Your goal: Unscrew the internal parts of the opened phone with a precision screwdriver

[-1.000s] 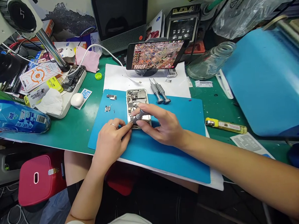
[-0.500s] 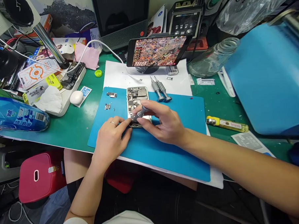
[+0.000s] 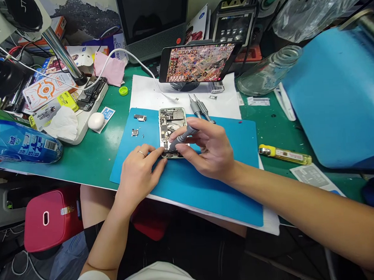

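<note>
An opened phone (image 3: pixel 173 119), its inner parts bare, lies on a blue work mat (image 3: pixel 145 170). The index finger and thumb of my left hand (image 3: pixel 141 171) are closed against its lower left corner, gripping the edge. My right hand (image 3: pixel 212 149) pinches a grey screwdriver (image 3: pixel 186 135) between thumb and fingers. The tool leans over the lower part of the phone, handle up to the right; I cannot make out exactly where the tip meets it. Left of the phone lie small phone parts, a camera-like module (image 3: pixel 135 132) and a bracket-like piece (image 3: pixel 140 117).
Two more grey screwdrivers (image 3: pixel 201 106) lie behind the phone. A propped phone (image 3: pixel 199 63) shows a bright screen. A glass jar (image 3: pixel 266 72) and a yellow cutter knife (image 3: pixel 283 154) are on the right; a blue bag (image 3: pixel 22 141) and a white case (image 3: pixel 96 121) are on the left.
The screwdriver has tilted, its handle swinging toward the right, and my right hand has shifted slightly right with it. My left hand stays at the phone's corner.
</note>
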Demonstrator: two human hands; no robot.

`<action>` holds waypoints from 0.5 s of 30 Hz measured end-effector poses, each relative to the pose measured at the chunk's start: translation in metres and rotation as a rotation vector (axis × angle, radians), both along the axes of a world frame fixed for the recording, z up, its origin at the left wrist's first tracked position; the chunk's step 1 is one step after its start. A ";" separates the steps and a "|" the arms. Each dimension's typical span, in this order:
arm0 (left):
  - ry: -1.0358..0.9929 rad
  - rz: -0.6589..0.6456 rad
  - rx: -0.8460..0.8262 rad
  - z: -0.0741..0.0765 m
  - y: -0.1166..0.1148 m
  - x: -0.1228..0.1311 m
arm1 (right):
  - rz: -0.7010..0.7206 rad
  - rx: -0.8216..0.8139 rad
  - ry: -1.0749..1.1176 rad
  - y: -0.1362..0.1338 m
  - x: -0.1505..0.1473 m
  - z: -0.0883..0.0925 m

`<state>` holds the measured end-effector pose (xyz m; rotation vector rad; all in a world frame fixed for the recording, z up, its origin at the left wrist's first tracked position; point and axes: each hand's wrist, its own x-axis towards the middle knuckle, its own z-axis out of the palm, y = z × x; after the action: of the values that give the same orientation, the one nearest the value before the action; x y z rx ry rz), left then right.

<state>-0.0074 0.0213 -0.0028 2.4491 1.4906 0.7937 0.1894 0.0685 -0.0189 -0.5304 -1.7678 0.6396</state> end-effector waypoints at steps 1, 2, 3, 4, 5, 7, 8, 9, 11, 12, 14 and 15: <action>-0.007 0.005 0.002 0.000 0.000 0.000 | -0.006 -0.031 0.016 0.000 0.000 0.001; -0.013 0.009 0.004 0.000 0.000 0.000 | -0.012 -0.063 0.028 0.000 0.000 0.001; -0.018 0.011 0.004 0.000 0.000 0.000 | -0.020 -0.094 0.040 0.000 0.000 0.002; -0.023 0.010 0.004 -0.001 0.001 0.000 | -0.026 -0.121 0.054 0.000 0.000 0.003; -0.027 0.008 0.005 -0.001 0.001 0.000 | -0.027 -0.142 0.068 0.000 0.000 0.003; -0.035 0.003 0.013 -0.002 0.002 0.001 | -0.016 -0.165 0.091 0.000 0.000 0.003; -0.037 0.002 0.018 -0.002 0.002 0.001 | -0.008 -0.170 0.100 0.001 0.000 0.003; -0.039 0.002 0.024 -0.002 0.002 0.002 | -0.001 -0.175 0.104 0.000 -0.001 0.003; -0.038 -0.003 0.031 -0.002 0.003 0.002 | 0.003 -0.187 0.109 0.000 -0.001 0.003; -0.035 -0.008 0.031 -0.002 0.003 0.003 | 0.001 -0.191 0.111 -0.001 -0.002 0.003; -0.029 -0.021 0.032 -0.001 0.004 0.003 | -0.006 -0.190 0.110 -0.001 -0.002 0.004; -0.026 -0.025 0.032 -0.001 0.004 0.003 | -0.007 -0.186 0.107 -0.001 -0.002 0.004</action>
<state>-0.0046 0.0251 -0.0040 2.4650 1.4460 0.8477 0.1872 0.0670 -0.0152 -0.6172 -1.6149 0.8182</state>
